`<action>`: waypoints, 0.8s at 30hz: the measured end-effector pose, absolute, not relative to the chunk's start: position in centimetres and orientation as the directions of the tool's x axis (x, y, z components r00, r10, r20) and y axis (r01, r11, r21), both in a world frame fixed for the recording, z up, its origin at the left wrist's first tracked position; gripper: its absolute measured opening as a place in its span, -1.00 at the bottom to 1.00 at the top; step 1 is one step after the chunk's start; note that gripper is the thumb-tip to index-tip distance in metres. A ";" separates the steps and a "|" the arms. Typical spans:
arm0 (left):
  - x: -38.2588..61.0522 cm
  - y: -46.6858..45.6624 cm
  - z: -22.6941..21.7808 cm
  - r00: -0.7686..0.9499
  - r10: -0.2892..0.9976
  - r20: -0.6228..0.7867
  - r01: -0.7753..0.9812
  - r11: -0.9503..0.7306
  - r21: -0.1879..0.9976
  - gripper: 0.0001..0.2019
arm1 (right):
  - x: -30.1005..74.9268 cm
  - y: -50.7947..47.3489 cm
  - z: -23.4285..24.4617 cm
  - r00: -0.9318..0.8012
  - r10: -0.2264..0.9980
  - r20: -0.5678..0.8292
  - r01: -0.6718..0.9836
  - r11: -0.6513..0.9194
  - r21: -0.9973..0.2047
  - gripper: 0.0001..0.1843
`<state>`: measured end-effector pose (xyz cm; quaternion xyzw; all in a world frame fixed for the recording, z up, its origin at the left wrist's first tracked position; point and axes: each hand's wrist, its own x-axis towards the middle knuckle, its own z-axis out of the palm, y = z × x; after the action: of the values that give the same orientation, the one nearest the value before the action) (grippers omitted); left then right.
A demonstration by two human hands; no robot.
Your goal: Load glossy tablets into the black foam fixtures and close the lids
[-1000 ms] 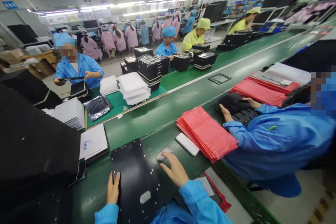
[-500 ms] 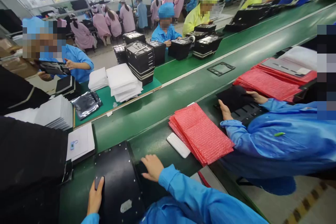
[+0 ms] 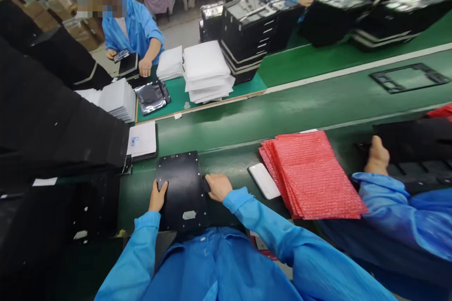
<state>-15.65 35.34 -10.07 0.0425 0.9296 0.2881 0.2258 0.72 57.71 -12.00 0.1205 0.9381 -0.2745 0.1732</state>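
Note:
A flat black panel [image 3: 180, 183] with small pale dots along its edges and a silvery label [image 3: 189, 215] lies on the green bench in front of me. My left hand [image 3: 157, 197] grips its left edge, thumb on top and the other fingers mostly hidden. At the right edge, my right hand [image 3: 219, 187] is closed with its fingers curled. Something small and dark shows at those fingertips, too unclear to name. A white phone-like object [image 3: 264, 181] lies right of that hand, beside a stack of red bubble-wrap bags [image 3: 314, 174].
White paper with a small blue item [image 3: 143, 138] sits beyond the panel. Tall black stacks [image 3: 63, 127] stand on the left. Across the bench are white sheets [image 3: 206, 66] and black cases [image 3: 247, 28]. A co-worker's hand [image 3: 377, 156] is at right; others sit opposite.
The view has swung left and downward. My right hand has come to the panel's right edge, its fingers now curled instead of spread. My left hand stays on the left edge.

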 end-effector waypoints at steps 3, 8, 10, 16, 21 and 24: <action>-16.1 35.1 -8.9 -0.873 0.268 -0.406 0.035 0.867 0.497 -0.54 | -0.2 56.1 -11.4 -0.926 0.056 -0.372 0.246 0.838 -0.487 -0.64; -11.1 38.1 -7.6 -0.844 0.400 -0.357 0.286 0.899 0.331 -0.28 | -1.1 55.4 -11.5 -0.918 0.055 -0.393 0.277 0.798 -0.536 -0.65; -7.5 40.4 -7.3 -0.778 0.499 -0.381 0.454 0.866 0.209 -0.15 | -1.6 56.0 -12.1 -0.902 0.052 -0.428 0.325 0.734 -0.596 -0.67; -5.9 40.8 -2.3 -0.772 0.450 -0.450 0.277 0.874 0.399 -0.05 | -1.2 58.7 -15.4 -0.851 0.215 -0.480 0.510 0.562 -0.652 -0.56; -12.7 34.6 0.5 -0.842 0.359 -0.403 -0.057 0.683 0.729 -0.11 | 1.4 53.9 -18.6 -0.899 0.343 -0.271 0.360 0.230 -0.904 -0.20; -15.4 33.0 -1.1 -0.872 0.187 -0.452 -0.246 0.631 0.736 -0.20 | 1.4 49.1 -19.4 -0.891 0.331 -0.312 0.311 -0.057 -0.949 -0.10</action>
<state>-15.42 32.99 -1.10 -0.0171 0.8671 0.4293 0.2520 1.38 49.12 -19.45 0.2337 0.6865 -0.6885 -0.0071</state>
